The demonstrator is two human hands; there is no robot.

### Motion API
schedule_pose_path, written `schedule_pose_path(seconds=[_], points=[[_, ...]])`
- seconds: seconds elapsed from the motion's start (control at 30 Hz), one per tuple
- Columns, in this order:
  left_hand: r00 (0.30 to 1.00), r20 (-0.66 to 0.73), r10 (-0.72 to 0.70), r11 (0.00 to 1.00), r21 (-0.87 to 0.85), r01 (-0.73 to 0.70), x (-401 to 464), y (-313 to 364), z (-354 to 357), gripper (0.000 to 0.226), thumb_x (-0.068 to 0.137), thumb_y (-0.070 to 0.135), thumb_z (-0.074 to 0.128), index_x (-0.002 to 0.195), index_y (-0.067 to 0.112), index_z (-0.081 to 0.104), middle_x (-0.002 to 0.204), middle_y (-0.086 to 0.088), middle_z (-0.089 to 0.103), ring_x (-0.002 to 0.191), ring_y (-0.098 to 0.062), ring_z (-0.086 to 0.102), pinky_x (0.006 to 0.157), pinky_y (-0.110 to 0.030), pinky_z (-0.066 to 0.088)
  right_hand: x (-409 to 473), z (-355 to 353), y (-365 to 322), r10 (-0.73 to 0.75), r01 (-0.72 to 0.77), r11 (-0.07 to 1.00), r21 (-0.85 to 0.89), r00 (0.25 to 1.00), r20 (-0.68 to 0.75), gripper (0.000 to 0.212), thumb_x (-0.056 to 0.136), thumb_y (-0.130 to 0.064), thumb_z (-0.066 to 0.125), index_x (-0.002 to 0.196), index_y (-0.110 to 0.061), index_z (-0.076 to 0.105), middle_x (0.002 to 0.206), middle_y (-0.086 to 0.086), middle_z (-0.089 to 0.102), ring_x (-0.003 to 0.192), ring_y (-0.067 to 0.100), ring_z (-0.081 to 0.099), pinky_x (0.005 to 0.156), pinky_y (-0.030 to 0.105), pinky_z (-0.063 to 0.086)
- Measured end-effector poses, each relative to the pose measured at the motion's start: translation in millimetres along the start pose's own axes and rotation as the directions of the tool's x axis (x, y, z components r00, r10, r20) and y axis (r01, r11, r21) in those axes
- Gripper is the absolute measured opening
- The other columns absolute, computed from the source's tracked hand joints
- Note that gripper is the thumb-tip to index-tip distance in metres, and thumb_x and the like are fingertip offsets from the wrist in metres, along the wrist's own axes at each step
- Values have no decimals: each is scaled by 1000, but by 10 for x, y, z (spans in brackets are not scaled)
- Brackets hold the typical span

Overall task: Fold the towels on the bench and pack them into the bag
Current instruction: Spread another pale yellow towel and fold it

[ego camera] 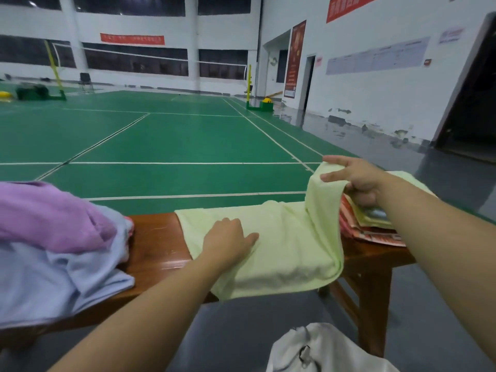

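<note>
A pale yellow-green towel [290, 245] lies across the brown wooden bench [158, 242]. My left hand [228, 240] rests flat on its left part, fingers straight. My right hand [354, 178] pinches the towel's right end and holds it lifted above the bench, so the cloth hangs in a fold. A pile of towels sits at the bench's left end: a purple towel [51, 213] on top of a light blue towel [61, 283]. A white bag [327, 350] stands on the floor at the bottom right, in front of the bench.
Orange-red printed papers [375, 232] lie stacked on the bench's right end, partly under the lifted towel. Beyond the bench stretches a green badminton court [166, 140] with white lines. Grey floor [236, 336] lies between me and the bench.
</note>
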State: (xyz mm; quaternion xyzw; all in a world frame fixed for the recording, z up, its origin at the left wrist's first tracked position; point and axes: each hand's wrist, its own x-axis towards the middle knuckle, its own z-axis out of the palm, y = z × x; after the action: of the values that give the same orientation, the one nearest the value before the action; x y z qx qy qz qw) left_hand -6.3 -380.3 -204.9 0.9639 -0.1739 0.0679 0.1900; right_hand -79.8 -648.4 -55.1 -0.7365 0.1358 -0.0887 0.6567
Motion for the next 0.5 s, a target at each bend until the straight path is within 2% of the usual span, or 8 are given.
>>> schedule_pose_path(seconds=[0.13, 0.27, 0.37, 0.43, 0.5], points=[[999, -6, 48, 997, -59, -49, -59, 34, -67, 34, 97, 45, 54, 86, 14, 66, 88, -4, 64, 81, -26, 60, 73, -38, 54, -26, 222, 22, -4, 5, 999, -39, 1000, 23, 70, 83, 12, 71, 145, -14, 52, 133, 21, 58, 82, 23, 73, 58, 23, 59], [1000, -25, 7, 951, -308, -14, -63, -87, -183, 30, 101, 39, 54, 86, 14, 61, 86, -1, 62, 77, -21, 58, 71, -38, 49, -50, 368, 55, 14, -11, 998, -56, 999, 43, 72, 82, 12, 72, 145, -17, 53, 135, 19, 56, 98, 33, 71, 64, 32, 60], [996, -93, 4, 908, -417, -43, -76, -247, -439, 30, 101, 41, 55, 92, 13, 62, 97, 2, 60, 87, -19, 57, 76, -35, 43, -63, 468, 50, 35, -30, 997, -64, 997, 74, 71, 83, 12, 71, 144, -20, 54, 132, 17, 56, 101, 37, 69, 69, 39, 62], [996, -90, 24, 917, -394, -57, -120, -435, -655, 29, 100, 45, 56, 96, 17, 64, 102, 6, 58, 91, -16, 58, 79, -33, 44, -62, 585, -2, 38, -33, 998, -61, 996, 82, 70, 83, 12, 70, 143, -20, 54, 129, 18, 55, 99, 37, 69, 66, 39, 62], [996, -71, 62, 948, -306, -81, -148, -683, -845, 24, 98, 44, 58, 91, 22, 63, 99, 8, 55, 89, -14, 57, 79, -33, 44, -58, 735, -56, 29, -23, 998, -62, 994, 109, 71, 83, 12, 71, 144, -18, 53, 127, 20, 56, 93, 34, 69, 63, 35, 63]])
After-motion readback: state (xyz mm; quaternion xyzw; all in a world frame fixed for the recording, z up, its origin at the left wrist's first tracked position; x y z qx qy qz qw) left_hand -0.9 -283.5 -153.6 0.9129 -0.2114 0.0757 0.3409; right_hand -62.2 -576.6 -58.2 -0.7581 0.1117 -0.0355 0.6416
